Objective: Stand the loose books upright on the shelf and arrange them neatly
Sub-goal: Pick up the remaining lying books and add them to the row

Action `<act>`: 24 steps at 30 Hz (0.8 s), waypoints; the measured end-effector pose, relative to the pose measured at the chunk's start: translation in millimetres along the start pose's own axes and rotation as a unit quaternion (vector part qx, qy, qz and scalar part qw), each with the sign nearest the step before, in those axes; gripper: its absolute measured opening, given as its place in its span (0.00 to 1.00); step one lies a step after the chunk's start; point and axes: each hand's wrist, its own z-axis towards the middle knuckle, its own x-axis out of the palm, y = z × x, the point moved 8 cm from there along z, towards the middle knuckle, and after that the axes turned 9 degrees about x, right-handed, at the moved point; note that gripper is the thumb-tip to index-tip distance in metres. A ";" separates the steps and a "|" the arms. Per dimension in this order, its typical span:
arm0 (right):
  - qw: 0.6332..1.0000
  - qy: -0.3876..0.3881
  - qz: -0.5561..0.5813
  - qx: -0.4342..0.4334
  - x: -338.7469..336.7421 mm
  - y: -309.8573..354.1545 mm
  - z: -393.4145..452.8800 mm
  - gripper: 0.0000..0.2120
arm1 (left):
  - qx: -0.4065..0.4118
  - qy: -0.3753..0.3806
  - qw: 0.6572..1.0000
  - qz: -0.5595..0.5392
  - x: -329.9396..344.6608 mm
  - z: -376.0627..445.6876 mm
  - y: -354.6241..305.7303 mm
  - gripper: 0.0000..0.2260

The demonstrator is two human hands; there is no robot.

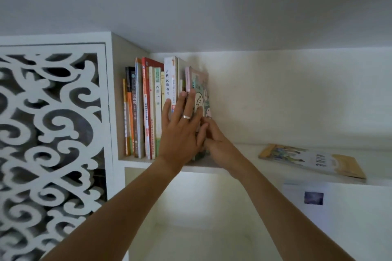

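White shelf [244,150], white cabinet panel [53,133] with cut-out scrollwork pattern over dark backing, upright books [148,112] with orange, black, red, green and white spines, pink-edged illustrated book [200,89], flat book [311,160] tan and pale with multicoloured picture, silver ring [186,116]

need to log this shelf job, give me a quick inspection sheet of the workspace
surface: white shelf, lit from the right
job's things: row of upright books at the left end; illustrated book stands at the row's right end; one loose book lies flat further right
clutter: nothing seen
grippers: left hand flat, fingers straight against the spines; right hand at the illustrated book's lower edge, grip hidden
cables: nothing seen
surroundings: carved white lattice panel on the left; ceiling above
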 end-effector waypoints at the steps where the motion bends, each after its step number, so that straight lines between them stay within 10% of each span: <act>1: 1.000 0.017 -0.009 0.001 -0.3 -1.5 2.4 0.27 | 0.005 0.015 1.000 0.011 2.8 -0.8 0.1 0.24; 7: 0.953 -0.048 -0.294 0.065 -46.8 -16.9 -6.6 0.25 | -0.004 0.030 0.999 0.045 9.6 -0.6 -4.6 0.23; 13: 0.726 -0.178 -0.518 0.415 -153.1 -58.3 -62.6 0.36 | -0.020 0.007 0.999 0.049 7.6 -2.3 -8.8 0.24; 20: 0.724 -0.116 -0.646 0.210 -148.5 -24.1 -66.1 0.32 | -0.030 -0.017 0.998 0.043 5.7 -1.5 -8.9 0.23; 24: 0.699 -0.232 -0.670 0.090 -138.2 2.0 -62.7 0.23 | -0.027 -0.022 0.998 0.045 5.5 -1.8 -8.9 0.24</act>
